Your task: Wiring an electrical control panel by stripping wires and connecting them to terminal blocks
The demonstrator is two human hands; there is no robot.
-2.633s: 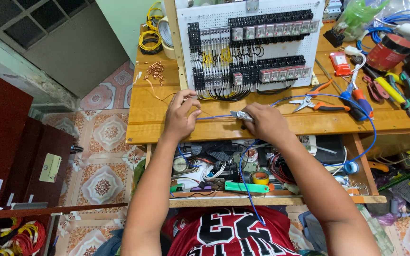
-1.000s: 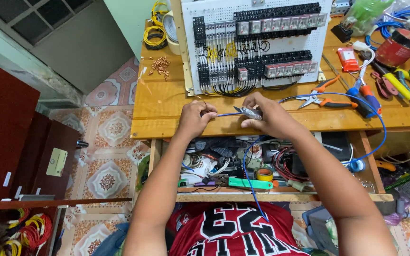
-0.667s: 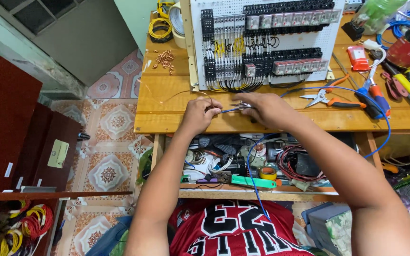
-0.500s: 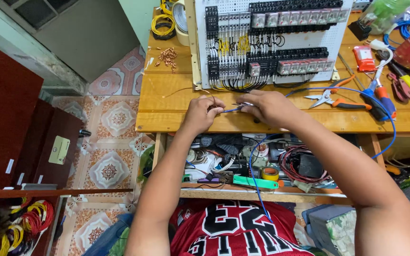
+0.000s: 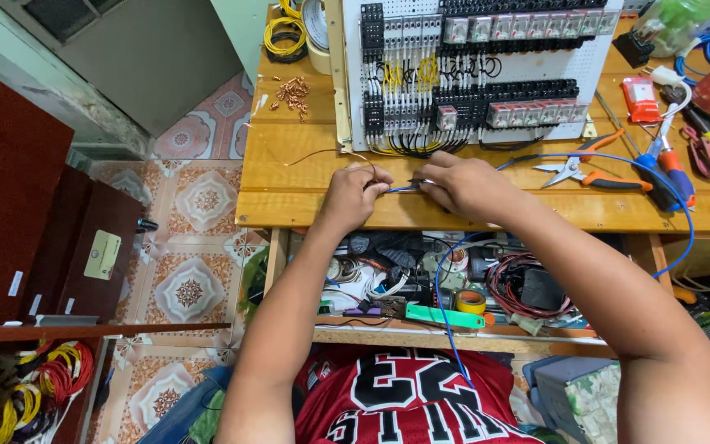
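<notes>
Pinching a thin blue insulated wire [image 5: 400,188] between closed fingers, the left hand [image 5: 355,195] and right hand [image 5: 463,182] meet just below the white perforated relay panel [image 5: 470,70] on the wooden counter [image 5: 289,177].

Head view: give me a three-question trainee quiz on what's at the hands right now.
1. True or false: both hands grip the blue wire at the front edge of the bench.
2. What lies right of the right hand? A) orange-handled pliers B) a hammer C) a saw
3. Fill in: the panel of relays stands ____ the hands.

Key:
1. True: the left hand and the right hand pinch it between them.
2. A: the pliers lie on the bench.
3. Behind, farther from the person.
</notes>
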